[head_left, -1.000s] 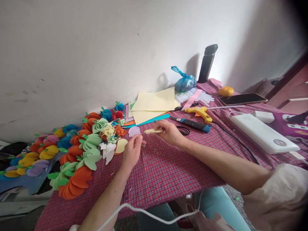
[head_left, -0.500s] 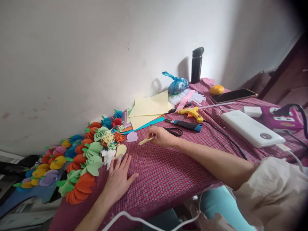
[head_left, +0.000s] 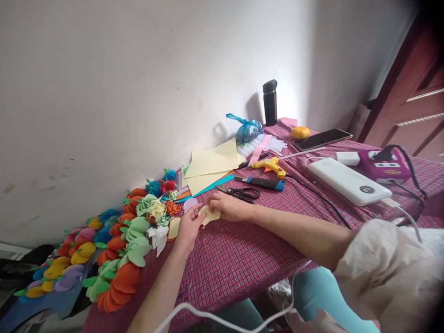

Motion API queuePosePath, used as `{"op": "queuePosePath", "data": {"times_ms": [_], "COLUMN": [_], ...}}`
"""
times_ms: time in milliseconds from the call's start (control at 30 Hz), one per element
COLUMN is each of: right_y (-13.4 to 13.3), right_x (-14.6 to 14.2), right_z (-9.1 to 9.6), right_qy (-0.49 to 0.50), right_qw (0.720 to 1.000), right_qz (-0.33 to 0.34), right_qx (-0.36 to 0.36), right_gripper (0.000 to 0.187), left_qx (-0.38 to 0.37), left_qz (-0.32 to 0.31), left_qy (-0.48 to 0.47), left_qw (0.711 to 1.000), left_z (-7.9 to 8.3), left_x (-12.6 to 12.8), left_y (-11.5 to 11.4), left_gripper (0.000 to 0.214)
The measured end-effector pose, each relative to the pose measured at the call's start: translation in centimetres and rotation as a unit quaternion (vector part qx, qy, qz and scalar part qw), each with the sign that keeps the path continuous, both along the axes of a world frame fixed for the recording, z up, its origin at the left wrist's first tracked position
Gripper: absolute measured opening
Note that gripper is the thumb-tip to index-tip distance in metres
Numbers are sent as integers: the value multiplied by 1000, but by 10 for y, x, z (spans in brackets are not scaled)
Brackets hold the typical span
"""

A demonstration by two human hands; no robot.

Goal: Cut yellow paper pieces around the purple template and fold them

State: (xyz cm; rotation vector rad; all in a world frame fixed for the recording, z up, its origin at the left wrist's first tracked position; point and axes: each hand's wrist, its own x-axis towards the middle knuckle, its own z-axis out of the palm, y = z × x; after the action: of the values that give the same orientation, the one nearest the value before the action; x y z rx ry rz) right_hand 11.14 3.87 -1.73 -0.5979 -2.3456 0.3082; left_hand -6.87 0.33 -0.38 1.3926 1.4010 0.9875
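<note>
A pale yellow paper cutout [head_left: 210, 215] is held between my two hands just above the checked tablecloth. My left hand [head_left: 190, 226] pinches its left end, and my right hand [head_left: 227, 206] grips the right end with bent fingers. Beside my left hand lies another yellow cutout [head_left: 174, 228] with an orange edge under it. A lilac cutout [head_left: 189, 204] is just beyond my left fingertips. Black-handled scissors [head_left: 243, 192] rest behind my right hand.
Many colourful paper pumpkins [head_left: 120, 286] cover the left side. Yellow paper sheets [head_left: 211, 162], a utility knife [head_left: 262, 183] and a yellow glue gun [head_left: 270, 166] lie behind. A power bank [head_left: 347, 180], purple socket block [head_left: 383, 165], phone [head_left: 322, 138] and black bottle [head_left: 270, 102] stand rightward.
My left hand has lifted from the table and moved right to take hold of the yellow paper in my right hand. The paper now shows its flat face. The view has shifted slightly right.
</note>
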Motion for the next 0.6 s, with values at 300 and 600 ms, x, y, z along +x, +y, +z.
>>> {"op": "queuePosePath", "data": {"times_ms": [300,600], "right_y": [20,15], "right_x": [19,12], "right_z": [-4,-9], "right_qy": [-82,-102], "right_qw": [995,992], "right_qz": [-20,-19], "right_qx": [-53,-73], "right_gripper": [32,31], "left_qx": [127,250], "left_qz": [0,-23], "left_qy": [240,352], "left_qw": [963,902], "left_z": [-24,-21], "left_x": [-3,-5], "left_y": [16,16], "left_gripper": [34,31]}}
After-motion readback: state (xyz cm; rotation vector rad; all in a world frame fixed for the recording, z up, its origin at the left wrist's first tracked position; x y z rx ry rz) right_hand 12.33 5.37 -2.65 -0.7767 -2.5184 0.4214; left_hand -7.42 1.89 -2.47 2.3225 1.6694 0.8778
